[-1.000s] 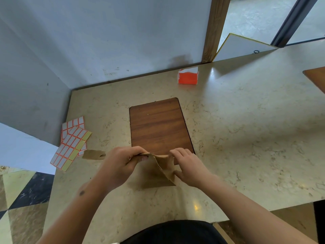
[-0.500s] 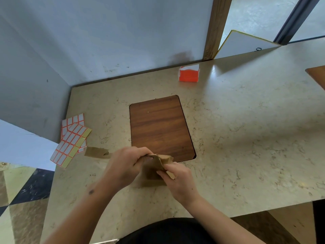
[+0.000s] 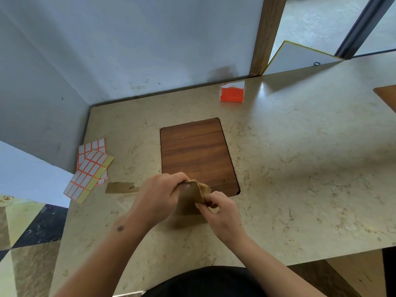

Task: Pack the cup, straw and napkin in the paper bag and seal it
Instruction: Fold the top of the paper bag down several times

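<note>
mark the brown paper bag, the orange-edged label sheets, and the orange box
brown paper bag (image 3: 191, 197), head view, creased top between the hands
orange-edged label sheets (image 3: 90, 170), head view, middle of the stack
orange box (image 3: 232, 95), head view, front face

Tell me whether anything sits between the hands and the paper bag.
Nothing visible does. The left hand and right hand both already grip the paper bag at its top, just in front of the wooden board.

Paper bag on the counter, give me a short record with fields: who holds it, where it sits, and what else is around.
bag: brown paper bag, top crumpled
left hand: left hand grips the bag's top
right hand: right hand pinches the bag's right edge
place: counter, at the near edge of the wooden board
nearby: sticker sheets to the left, orange box at the back
</note>
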